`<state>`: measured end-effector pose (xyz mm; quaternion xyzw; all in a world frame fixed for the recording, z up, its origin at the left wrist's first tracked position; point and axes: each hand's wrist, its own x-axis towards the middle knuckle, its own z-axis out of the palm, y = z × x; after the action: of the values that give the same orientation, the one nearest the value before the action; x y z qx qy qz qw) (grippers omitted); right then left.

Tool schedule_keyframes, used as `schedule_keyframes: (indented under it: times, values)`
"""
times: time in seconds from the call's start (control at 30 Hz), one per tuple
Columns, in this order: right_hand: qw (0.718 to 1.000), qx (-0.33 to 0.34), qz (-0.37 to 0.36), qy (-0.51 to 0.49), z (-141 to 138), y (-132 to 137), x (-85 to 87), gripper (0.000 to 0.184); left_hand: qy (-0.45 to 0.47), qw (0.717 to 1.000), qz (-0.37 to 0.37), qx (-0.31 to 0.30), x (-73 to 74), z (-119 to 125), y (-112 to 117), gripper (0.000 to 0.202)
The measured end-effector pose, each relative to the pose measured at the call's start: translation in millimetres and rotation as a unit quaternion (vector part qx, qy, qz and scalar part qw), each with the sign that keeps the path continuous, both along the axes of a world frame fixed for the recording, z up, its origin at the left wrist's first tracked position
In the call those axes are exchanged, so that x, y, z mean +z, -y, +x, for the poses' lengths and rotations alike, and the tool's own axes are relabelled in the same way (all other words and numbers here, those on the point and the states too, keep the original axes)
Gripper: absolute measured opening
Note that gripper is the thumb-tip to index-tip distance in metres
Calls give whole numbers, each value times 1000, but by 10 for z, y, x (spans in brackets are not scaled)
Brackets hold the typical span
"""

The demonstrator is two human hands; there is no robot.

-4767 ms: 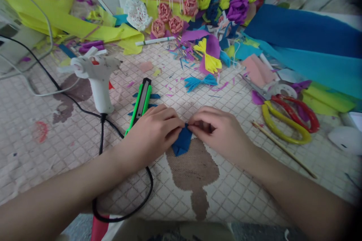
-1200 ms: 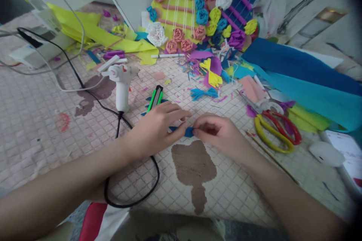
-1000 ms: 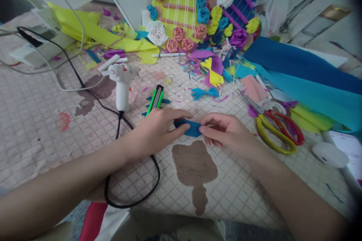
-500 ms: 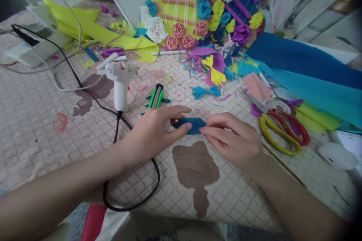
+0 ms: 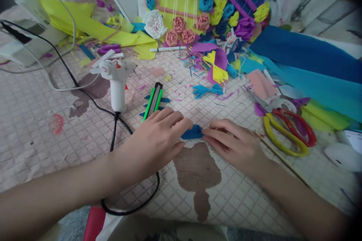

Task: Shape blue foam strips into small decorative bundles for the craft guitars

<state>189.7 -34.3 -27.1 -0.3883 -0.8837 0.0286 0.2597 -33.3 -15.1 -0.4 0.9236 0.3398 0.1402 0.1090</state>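
A small dark blue piece of crepe paper (image 5: pixel 192 132) is stretched between my two hands, low over the checked tablecloth. My left hand (image 5: pixel 160 137) is closed on its left end, fingers curled over it. At the right end, the fingertips of my right hand (image 5: pixel 234 139) pinch the paper. Just beyond my left hand lies a green box cutter (image 5: pixel 154 99) on top of some dark blue paper strips (image 5: pixel 164 100). A white hot glue gun (image 5: pixel 117 83) stands nozzle up to the left, with its black cord (image 5: pixel 113 135) running under my left forearm.
Red and yellow scissors (image 5: pixel 285 131) lie right of my right hand, near a thin stick (image 5: pixel 284 160). Paper bows, scraps and a yellow paper guitar shape (image 5: pixel 178 3) with paper roses fill the back. Blue crepe sheets (image 5: pixel 308 56) spread at the back right.
My left fingers have curled down over the left end of the blue paper, so less of it shows. My right hand keeps its pinch. The view has shifted slightly.
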Motion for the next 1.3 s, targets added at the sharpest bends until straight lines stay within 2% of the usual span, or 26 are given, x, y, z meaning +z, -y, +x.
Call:
schedule_keyframes:
  times: [0.13,0.43,0.63,0.83,1.07,1.3]
  values:
    - [1000,-9,-16,10,-36,30,-7,10,-26,1000,5,-16,4,-43,16,6]
    - [999,-14,-31,22,-66,46,-32,16,4,1000,-15,-23,-138,-50,-30,15]
    - [998,-7,-61,3,-84,27,-38,14,40,999,-14,-2,-127,-44,-21,8]
    - [995,-7,-99,-18,-65,30,-39,14,34,999,-17,-1,-131,-44,-3,7]
    - [992,8,-120,-46,-43,-14,-28,16,24,1000,-14,-10,-137,-60,0,17]
    - [987,-2,-154,-50,-42,-2,-27,14,24,1000,-15,-9,-146,-60,-1,16]
